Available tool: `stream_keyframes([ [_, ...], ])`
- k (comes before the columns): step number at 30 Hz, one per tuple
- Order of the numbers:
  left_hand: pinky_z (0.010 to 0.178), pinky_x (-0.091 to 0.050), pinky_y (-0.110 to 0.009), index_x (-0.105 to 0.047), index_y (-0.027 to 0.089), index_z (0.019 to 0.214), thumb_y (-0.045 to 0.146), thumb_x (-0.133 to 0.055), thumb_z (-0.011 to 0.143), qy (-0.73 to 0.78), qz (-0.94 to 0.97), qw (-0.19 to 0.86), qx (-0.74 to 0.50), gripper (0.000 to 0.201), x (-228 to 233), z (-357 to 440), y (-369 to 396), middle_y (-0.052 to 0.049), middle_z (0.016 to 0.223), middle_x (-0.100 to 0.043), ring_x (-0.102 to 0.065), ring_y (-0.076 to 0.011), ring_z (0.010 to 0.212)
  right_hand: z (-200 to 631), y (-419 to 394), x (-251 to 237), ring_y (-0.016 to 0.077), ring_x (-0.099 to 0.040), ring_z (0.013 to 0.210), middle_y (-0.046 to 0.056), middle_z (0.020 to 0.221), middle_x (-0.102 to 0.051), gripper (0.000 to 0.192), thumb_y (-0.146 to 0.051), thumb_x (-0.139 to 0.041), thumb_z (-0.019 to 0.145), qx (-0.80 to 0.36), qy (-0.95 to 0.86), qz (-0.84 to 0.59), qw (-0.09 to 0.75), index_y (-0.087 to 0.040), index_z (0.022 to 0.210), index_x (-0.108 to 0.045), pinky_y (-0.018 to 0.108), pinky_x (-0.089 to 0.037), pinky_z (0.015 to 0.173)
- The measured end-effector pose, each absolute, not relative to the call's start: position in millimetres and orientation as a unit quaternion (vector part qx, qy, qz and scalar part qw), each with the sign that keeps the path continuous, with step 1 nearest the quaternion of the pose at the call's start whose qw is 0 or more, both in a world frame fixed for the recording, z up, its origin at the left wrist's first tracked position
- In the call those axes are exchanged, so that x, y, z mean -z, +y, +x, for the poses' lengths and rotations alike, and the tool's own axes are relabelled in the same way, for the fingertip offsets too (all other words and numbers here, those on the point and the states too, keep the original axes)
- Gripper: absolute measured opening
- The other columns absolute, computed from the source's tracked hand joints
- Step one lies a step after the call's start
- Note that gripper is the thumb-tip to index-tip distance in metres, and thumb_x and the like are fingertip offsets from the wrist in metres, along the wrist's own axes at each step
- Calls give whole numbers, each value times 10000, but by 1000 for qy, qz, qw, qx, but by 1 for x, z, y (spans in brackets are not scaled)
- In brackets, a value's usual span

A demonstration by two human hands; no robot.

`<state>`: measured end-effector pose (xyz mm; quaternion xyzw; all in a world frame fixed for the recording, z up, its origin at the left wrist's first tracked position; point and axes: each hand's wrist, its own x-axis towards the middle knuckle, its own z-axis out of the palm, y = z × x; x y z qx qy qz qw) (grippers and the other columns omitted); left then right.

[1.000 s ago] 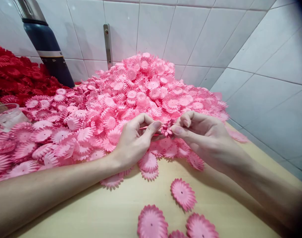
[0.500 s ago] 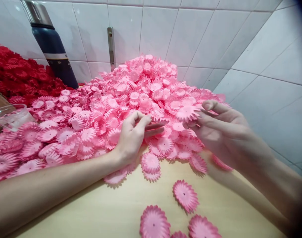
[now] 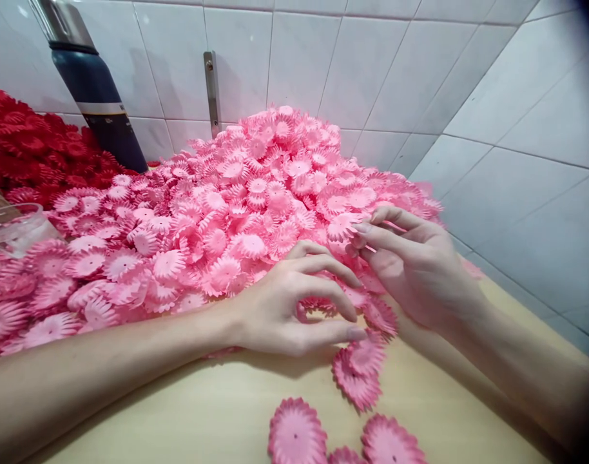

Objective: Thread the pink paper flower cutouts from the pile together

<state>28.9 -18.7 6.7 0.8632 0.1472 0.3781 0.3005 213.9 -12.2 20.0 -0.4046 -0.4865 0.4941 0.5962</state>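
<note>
Left hand [image 3: 294,303] rests at near edge of pink flower heap [image 3: 256,193], fingers spread wide, tips on loose pink flower [image 3: 366,354] on wooden table [image 3: 188,412]. Right hand [image 3: 415,264] just beside, thumb & forefinger pinched narrow on thin pink stick [image 3: 391,227] w/ flower at heap's right slope. Red flowers [image 3: 28,148], dark flask [image 3: 94,96] at back left by tiled wall [image 3: 492,129].

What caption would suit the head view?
Left hand and right hand picking at a heap of pink paper flower cutouts.

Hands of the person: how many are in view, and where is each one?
2. The left hand lies on pink flower pieces at the heap's front edge; the right hand pinches one piece higher up.
</note>
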Motion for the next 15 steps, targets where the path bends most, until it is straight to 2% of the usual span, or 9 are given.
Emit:
stream_keyframes([
  [3, 976, -457, -375, -716, 160, 744, 252, -750, 773, 130, 878, 284, -363, 102, -4, 28, -16, -112, 1014, -707, -549, -235, 1058, 215, -12, -17, 105, -522, 677, -25, 701, -556, 146, -173, -757, 742, -493, -494, -399, 595, -213, 708, -621, 244, -468, 650],
  [9, 1003, -451, -383, -733, 166, 792, 214, -658, 849, 129, 888, 274, -346, 107, -7, 28, -18, -116, 1037, -707, -542, -239, 1103, 213, -12, -18, 120, -531, 652, -18, 691, -552, 175, -221, -789, 710, -472, -498, -419, 594, -229, 686, -617, 268, -489, 628],
  [15, 832, -513, -342, -661, 146, 680, 239, -691, 828, 207, 808, 315, -452, 178, -7, 30, -21, -91, 827, -688, -618, -180, 839, 213, -13, -17, 134, -579, 671, -8, 707, -578, 172, -239, -805, 708, -441, -521, -426, 594, -240, 683, -634, 283, -533, 647],
])
